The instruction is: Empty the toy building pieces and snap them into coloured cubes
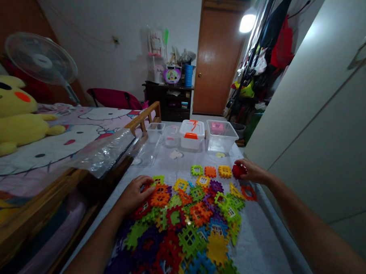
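Observation:
My right hand [250, 170] pinches a red building tile [238, 171] at the right end of a short row. To its left in that row are a yellow tile [225, 171], an orange tile [210, 171] and a lime green tile [196, 170]. A red triangular piece [249, 193] lies just below the hand. My left hand [137, 194] rests at the left edge of a big mixed pile, thumb and forefinger apart beside an orange tile [160, 195]. The pile holds several toothed tiles, such as a green window tile [189, 238] and a solid yellow one [217, 248].
Behind the row stand a lidded clear box [192, 142] with orange latches, an open clear bin [221, 141] and smaller clear containers [171, 136]. Plastic wrap [107, 152] hangs over the wooden bed rail [66, 186] at left. A pale cabinet [323, 147] borders the right side.

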Action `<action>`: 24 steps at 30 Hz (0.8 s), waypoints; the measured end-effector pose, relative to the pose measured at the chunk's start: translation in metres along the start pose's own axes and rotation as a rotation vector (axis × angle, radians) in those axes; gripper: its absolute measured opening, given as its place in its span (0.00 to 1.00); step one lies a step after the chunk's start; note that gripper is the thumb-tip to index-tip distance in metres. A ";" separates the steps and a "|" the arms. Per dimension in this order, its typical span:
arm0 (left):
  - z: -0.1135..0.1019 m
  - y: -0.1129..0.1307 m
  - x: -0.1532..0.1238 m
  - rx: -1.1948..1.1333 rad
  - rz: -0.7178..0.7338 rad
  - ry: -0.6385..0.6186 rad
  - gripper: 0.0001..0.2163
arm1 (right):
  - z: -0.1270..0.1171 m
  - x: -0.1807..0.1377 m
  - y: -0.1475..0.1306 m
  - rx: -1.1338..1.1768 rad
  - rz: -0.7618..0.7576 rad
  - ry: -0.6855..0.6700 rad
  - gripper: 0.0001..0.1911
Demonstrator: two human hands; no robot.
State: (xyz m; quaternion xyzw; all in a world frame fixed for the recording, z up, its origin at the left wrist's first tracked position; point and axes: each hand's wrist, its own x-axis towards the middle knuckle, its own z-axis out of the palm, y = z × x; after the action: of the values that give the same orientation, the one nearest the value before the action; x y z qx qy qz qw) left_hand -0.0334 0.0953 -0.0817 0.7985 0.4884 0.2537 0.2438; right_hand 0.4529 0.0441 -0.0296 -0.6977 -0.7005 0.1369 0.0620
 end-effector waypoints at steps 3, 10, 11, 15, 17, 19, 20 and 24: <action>0.000 -0.001 0.000 0.014 -0.005 0.002 0.17 | 0.004 0.002 0.005 -0.011 0.014 -0.010 0.33; 0.000 -0.001 0.000 0.011 0.003 0.002 0.16 | 0.015 0.014 0.017 -0.019 0.025 -0.065 0.38; 0.000 -0.002 0.000 0.010 0.005 0.004 0.16 | 0.017 0.015 0.018 -0.021 0.021 -0.067 0.37; 0.001 -0.003 0.000 0.013 0.016 0.007 0.16 | 0.021 0.018 0.019 -0.036 -0.009 -0.051 0.28; 0.001 -0.003 0.000 0.020 0.019 -0.003 0.16 | 0.021 0.018 0.018 -0.047 -0.022 -0.046 0.24; 0.001 -0.003 0.001 0.027 0.020 -0.013 0.16 | 0.021 0.018 0.017 -0.058 -0.029 -0.044 0.23; 0.001 -0.002 0.001 0.028 0.020 -0.016 0.16 | 0.022 0.019 0.016 -0.062 -0.029 -0.042 0.24; 0.000 -0.002 0.001 0.023 0.022 -0.021 0.16 | 0.019 0.017 0.013 -0.068 -0.012 -0.025 0.30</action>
State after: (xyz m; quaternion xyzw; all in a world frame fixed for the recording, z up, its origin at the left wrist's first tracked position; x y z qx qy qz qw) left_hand -0.0342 0.0968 -0.0833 0.8091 0.4801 0.2424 0.2368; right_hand 0.4597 0.0585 -0.0525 -0.6935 -0.7095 0.1212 0.0304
